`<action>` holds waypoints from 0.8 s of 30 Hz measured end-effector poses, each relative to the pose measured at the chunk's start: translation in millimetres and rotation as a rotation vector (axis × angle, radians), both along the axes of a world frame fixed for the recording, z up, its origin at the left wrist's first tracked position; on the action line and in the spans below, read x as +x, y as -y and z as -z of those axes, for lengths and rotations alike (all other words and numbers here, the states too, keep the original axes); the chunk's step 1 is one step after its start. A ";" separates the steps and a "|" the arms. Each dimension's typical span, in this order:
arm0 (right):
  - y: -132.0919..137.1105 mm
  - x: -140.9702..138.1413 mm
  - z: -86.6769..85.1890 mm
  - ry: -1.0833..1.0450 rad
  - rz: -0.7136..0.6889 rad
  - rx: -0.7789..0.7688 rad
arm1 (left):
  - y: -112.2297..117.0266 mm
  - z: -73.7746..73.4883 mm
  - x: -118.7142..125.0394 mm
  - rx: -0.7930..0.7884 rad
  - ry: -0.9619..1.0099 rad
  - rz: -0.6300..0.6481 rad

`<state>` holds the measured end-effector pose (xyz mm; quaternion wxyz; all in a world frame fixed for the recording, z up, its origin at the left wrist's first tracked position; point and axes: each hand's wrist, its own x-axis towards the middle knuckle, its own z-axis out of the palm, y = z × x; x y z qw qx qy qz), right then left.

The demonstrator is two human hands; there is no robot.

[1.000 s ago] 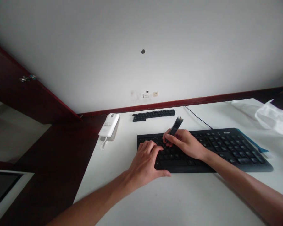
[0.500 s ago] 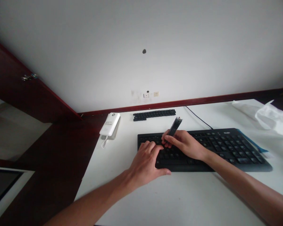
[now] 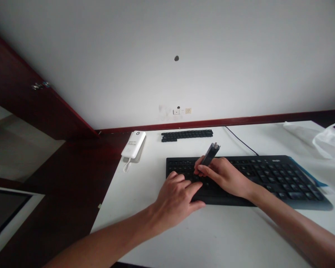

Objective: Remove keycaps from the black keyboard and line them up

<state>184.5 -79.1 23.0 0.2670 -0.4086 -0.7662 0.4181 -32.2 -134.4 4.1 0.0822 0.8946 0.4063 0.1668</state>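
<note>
A black keyboard (image 3: pixel 259 175) lies across the white table. My left hand (image 3: pixel 177 199) rests on its left end, fingers apart, with the fingertips on the keys and the thumb at the front edge. Close beside it, my right hand (image 3: pixel 226 174) grips a dark, slim tool (image 3: pixel 210 154) like a thick pen. The tool leans, its translucent end with a bit of metal pointing up and away. Its lower end is hidden by my fingers over the keys. Behind the keyboard, several loose black keycaps (image 3: pixel 187 134) are set out in rows.
A white power bank (image 3: pixel 134 144) with a short loop stands near the table's left edge. A black cable (image 3: pixel 241 140) runs back from the keyboard. On the right are a blue strip (image 3: pixel 309 173) and a crumpled white plastic bag (image 3: pixel 328 141). The wall rises behind the table.
The view has shifted slightly. My left index finger has stretched out over the keys, nearer the front. My right hand keeps its grip on the tool at about the same spot.
</note>
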 end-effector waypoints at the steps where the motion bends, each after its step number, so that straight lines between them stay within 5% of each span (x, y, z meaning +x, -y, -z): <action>1: 2.0 -0.8 -2.5 0.033 -0.006 0.022 | -0.5 0.1 -0.2 -0.001 -0.002 -0.005; 13: 5.5 1.0 -22.4 0.119 -0.134 0.044 | 0.5 -0.6 0.6 -0.015 -0.038 -0.022; 24: -10.5 13.6 -10.2 -0.081 -0.212 -0.101 | 0.3 -0.5 0.2 -0.010 -0.060 -0.017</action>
